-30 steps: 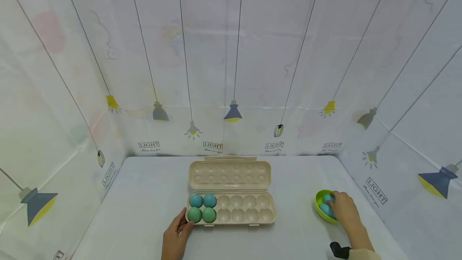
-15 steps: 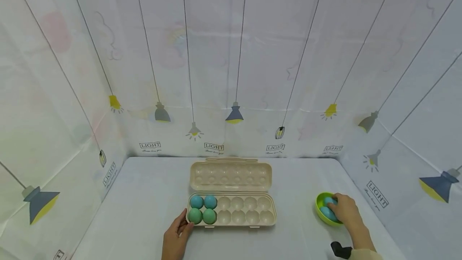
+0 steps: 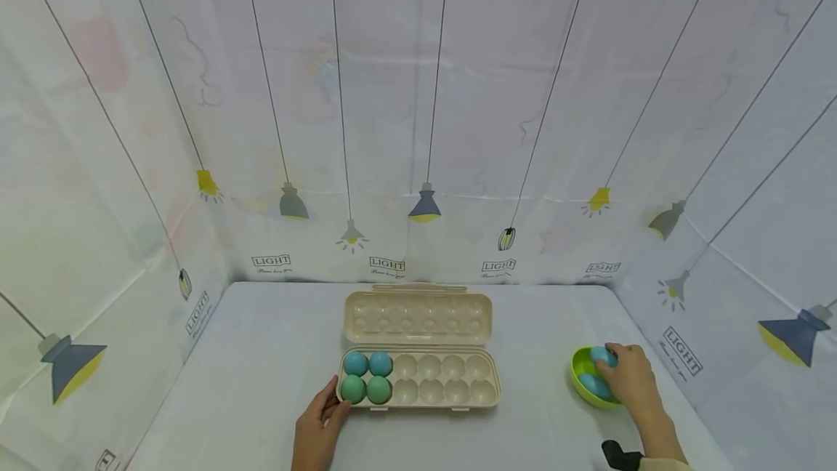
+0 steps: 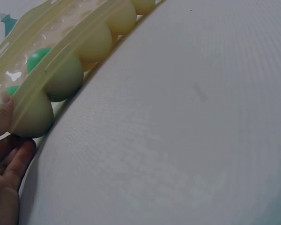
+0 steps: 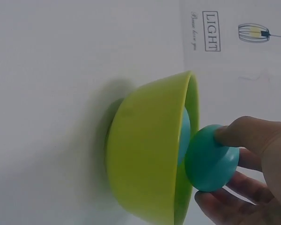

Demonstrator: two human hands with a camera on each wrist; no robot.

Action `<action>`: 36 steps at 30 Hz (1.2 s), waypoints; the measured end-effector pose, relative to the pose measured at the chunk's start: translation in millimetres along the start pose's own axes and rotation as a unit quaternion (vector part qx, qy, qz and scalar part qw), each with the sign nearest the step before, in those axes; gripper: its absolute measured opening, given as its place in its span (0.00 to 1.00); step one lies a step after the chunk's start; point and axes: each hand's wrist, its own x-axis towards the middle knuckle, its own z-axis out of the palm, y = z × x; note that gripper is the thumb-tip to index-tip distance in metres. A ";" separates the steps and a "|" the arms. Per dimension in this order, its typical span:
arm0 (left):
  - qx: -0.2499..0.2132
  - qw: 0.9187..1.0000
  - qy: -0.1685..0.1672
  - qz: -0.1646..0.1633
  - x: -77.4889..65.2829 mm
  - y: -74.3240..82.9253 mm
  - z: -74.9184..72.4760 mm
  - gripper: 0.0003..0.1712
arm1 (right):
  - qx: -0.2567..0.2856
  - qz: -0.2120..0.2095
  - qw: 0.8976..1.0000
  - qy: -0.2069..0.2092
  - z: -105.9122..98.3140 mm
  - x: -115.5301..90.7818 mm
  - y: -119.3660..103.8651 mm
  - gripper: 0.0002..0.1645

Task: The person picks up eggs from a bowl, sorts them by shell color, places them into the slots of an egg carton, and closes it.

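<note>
My right hand (image 3: 636, 378) pinches a blue egg (image 5: 211, 158) between thumb and fingers at the rim of a lime-green bowl (image 5: 145, 150). Another blue egg (image 3: 596, 385) lies inside that bowl. At the middle of the table lies a beige egg carton (image 3: 451, 407), its lid (image 3: 418, 313) laid back. Two blue eggs (image 3: 368, 363) fill the carton's far left cups, with two green eggs (image 3: 365, 389) in the near left ones. My left hand (image 3: 319, 420) grips the carton's left end, thumb (image 4: 3, 112) on the rim and fingers lower down against the end.
Under everything is a white tabletop (image 3: 268, 340). A white curtain (image 3: 418, 93) printed with hanging lamps stands behind the table and along both sides. A black piece (image 3: 620, 455) shows by the right sleeve.
My right hand has raised one blue egg from inside the bowl up to rim height. The left hand and the carton stay where they were.
</note>
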 end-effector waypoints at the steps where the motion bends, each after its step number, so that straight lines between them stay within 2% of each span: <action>1: 0.001 1.000 0.000 0.000 0.1 -0.1 -0.1 0.38 | 0.003 -0.001 1.000 0.006 -0.7 -1.1 -1.1 0.34; 8: 0.005 1.000 -0.001 0.006 -0.2 -0.4 -0.7 0.38 | 0.025 -0.007 0.999 0.045 -4.4 -11.1 -15.4 0.32; 12: 0.005 1.000 0.000 0.010 0.0 0.5 -0.8 0.39 | 0.042 -0.029 0.996 0.070 -7.9 -16.4 -31.1 0.32; 20: -0.004 1.000 0.001 0.019 2.0 -0.2 -0.1 0.39 | 0.106 -0.074 0.980 0.153 -8.7 -30.1 -81.9 0.30; 27: -0.002 1.000 0.001 0.024 0.8 -1.3 -0.1 0.38 | 0.140 -0.091 0.973 0.162 6.6 -39.8 -118.0 0.31; 32: -0.009 1.000 0.004 0.025 0.0 -1.6 -1.1 0.37 | 0.155 -0.125 0.964 0.176 23.5 -44.6 -142.8 0.29; 36: -0.011 0.999 0.005 0.033 0.0 -2.1 -0.7 0.37 | 0.163 -0.150 0.960 0.169 36.3 -48.9 -161.7 0.28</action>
